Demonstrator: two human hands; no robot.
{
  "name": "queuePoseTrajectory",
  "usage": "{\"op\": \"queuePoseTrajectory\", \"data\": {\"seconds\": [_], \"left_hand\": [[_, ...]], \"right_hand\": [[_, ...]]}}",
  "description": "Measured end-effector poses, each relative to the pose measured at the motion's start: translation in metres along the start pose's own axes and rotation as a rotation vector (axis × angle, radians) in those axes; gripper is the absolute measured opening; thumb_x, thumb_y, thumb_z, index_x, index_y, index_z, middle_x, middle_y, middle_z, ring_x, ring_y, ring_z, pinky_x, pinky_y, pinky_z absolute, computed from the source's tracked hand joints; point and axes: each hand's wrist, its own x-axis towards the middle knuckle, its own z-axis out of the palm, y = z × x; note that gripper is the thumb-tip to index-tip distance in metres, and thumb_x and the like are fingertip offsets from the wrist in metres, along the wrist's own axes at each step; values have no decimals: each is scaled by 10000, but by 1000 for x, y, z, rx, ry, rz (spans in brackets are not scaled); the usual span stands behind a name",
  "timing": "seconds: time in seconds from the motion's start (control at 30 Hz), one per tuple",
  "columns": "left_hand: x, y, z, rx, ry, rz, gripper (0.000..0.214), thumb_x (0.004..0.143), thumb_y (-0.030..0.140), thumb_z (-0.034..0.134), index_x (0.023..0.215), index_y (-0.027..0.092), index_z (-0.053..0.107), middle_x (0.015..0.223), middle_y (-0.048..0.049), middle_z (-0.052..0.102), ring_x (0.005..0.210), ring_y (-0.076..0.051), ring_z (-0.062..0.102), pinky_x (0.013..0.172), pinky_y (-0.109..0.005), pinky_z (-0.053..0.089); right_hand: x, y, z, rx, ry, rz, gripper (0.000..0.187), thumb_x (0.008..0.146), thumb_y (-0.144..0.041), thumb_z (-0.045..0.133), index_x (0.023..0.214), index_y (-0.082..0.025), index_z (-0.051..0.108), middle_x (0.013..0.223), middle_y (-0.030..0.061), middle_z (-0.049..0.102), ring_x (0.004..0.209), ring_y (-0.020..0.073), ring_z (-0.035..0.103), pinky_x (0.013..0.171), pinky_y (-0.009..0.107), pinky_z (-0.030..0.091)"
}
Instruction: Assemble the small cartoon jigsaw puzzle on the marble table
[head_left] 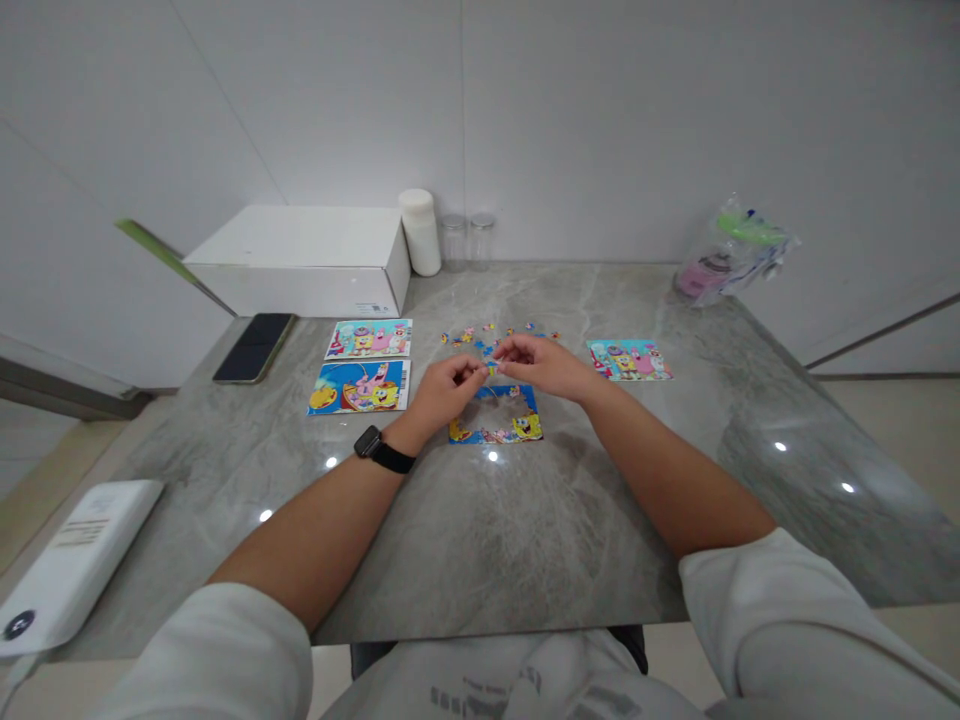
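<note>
My left hand and my right hand meet above a partly filled cartoon jigsaw frame on the grey marble table. Both hands pinch small jigsaw pieces between their fingertips. Several loose pieces lie scattered just beyond the hands. A black watch is on my left wrist.
Two finished cartoon puzzles lie to the left and another puzzle to the right. A phone, a white box, a white canister, two jars, a plastic bag and a white device sit around the edges.
</note>
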Motion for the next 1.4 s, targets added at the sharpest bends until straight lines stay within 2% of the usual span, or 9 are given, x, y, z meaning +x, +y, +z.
{"op": "queuePoseTrajectory", "data": {"seconds": [0.17, 0.27, 0.4, 0.5, 0.7, 0.87, 1.4], "left_hand": [[1, 0, 1, -44, 51, -32, 325, 930, 501, 657, 887, 186, 727, 638, 34, 554, 588, -123, 452, 567, -260, 345], [-1, 3, 2, -18, 20, -27, 316, 928, 492, 665, 894, 186, 736, 612, 45, 540, 568, -118, 435, 564, -262, 347], [-6, 9, 2, 65, -66, 35, 342, 970, 491, 607, 876, 186, 731, 609, 43, 546, 572, -120, 442, 581, -268, 338], [-8, 10, 0, 181, -137, 126, 372, 1001, 478, 554, 827, 185, 704, 633, 26, 573, 591, -124, 468, 603, -276, 329], [-7, 6, -5, 423, -355, 313, 407, 911, 546, 696, 718, 198, 611, 611, 21, 575, 576, -130, 467, 610, -294, 273], [-7, 7, -5, 535, -475, 372, 472, 885, 603, 729, 663, 205, 604, 572, 20, 563, 537, -128, 461, 596, -313, 228], [-9, 9, -3, 546, -514, 396, 441, 877, 572, 739, 651, 213, 618, 567, 21, 578, 518, -127, 455, 602, -336, 224]], "right_hand": [[0, -1, 4, -1, 28, 8, 254, 861, -438, 700, 900, -188, 679, 774, -18, 641, 725, 141, 573, 679, 268, 449], [0, -2, 6, 35, 61, -7, 261, 841, -442, 709, 885, -186, 681, 764, -20, 634, 719, 137, 563, 680, 266, 442], [0, -3, 5, 74, 35, -12, 248, 820, -425, 717, 895, -190, 698, 800, -6, 676, 757, 144, 599, 724, 271, 476], [-1, -2, -1, 19, -33, 6, 221, 816, -390, 716, 904, -187, 712, 814, 6, 708, 760, 150, 623, 737, 276, 489], [-11, -5, -10, -306, -320, 77, 122, 804, -225, 695, 905, -189, 753, 801, -7, 748, 732, 147, 653, 676, 241, 442], [-17, -14, -2, -519, -400, 57, 90, 826, -205, 704, 868, -213, 783, 784, -15, 754, 715, 147, 647, 655, 242, 393], [-18, -16, 10, -608, -442, 94, 140, 809, -172, 723, 879, -239, 824, 811, -4, 795, 742, 166, 691, 679, 249, 428]]}}
